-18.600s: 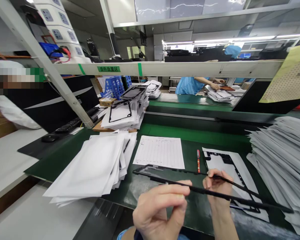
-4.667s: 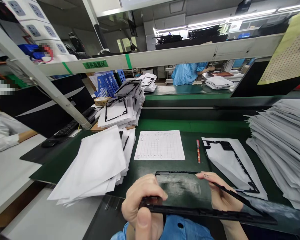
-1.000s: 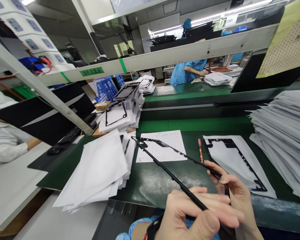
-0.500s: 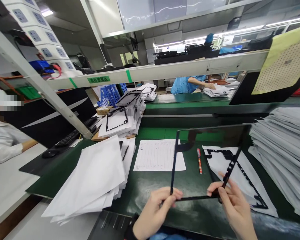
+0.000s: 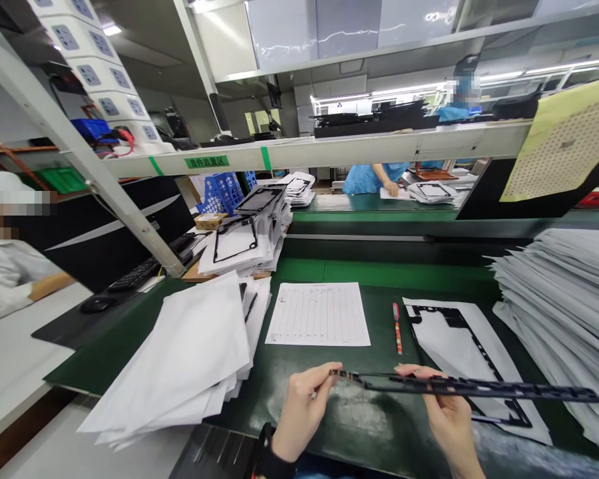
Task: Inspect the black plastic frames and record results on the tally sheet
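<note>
- The thin black frame (image 5: 459, 385) is hanging edge-on above the green bench mat (image 5: 364, 416), just in front of the ruled paper form (image 5: 318, 315).
- The left hand (image 5: 303, 412) is gripping its left end between thumb and fingers.
- The right hand (image 5: 446, 419) is gripping its middle part, the same way.
- The orange-red pen (image 5: 397, 328) is lying just right of the form.
- The white sheet with a black frame (image 5: 442, 346) is lying beyond the pen, also right of the form.
- The pile of white sheets (image 5: 174, 359) is lying left of the form.

My fingers (image 5: 313, 382) pinch a black frame (image 5: 459, 385) above a dark green tabletop (image 5: 379, 356). Beyond them lie a white form (image 5: 318, 314) with a grey grid, an orange-red pen (image 5: 397, 326), and a black-outlined white sheet (image 5: 444, 332).
</note>
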A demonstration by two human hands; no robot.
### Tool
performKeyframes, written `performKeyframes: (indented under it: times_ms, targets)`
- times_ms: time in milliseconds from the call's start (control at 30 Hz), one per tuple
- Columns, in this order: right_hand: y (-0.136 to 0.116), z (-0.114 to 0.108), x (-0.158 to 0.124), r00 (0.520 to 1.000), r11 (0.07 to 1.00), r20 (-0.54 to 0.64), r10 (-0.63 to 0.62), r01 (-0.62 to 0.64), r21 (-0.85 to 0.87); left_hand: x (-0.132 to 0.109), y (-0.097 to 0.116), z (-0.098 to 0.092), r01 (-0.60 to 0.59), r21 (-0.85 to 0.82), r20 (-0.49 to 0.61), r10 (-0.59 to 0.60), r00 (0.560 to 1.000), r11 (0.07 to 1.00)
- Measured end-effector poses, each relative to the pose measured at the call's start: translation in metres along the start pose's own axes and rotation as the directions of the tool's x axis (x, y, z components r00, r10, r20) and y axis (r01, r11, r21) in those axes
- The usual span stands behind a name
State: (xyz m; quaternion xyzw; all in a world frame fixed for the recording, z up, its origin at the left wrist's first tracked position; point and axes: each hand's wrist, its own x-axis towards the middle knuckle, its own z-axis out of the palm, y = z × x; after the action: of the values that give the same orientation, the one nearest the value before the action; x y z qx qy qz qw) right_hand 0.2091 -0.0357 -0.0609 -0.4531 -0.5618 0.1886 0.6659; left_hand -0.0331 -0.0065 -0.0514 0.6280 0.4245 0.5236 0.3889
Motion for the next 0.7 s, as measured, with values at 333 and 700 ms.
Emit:
performKeyframes:
  times_ms: [333, 700]
  targets:
    - [-0.027, 0.008, -0.006, 0.994, 0.992, 0.067, -0.086, 0.092, -0.084, 0.002, -0.033, -0.002, 0.099, -0.037, -0.013, -0.099, 0.995, 0.994]
    - [-0.052, 0.016, 0.001, 0.946, 0.934, 0.144, -0.289, 0.312, -0.175, 0.012, -0.011, 0.009, 0.180, -0.012, -0.113, -0.180, 0.977, 0.984]
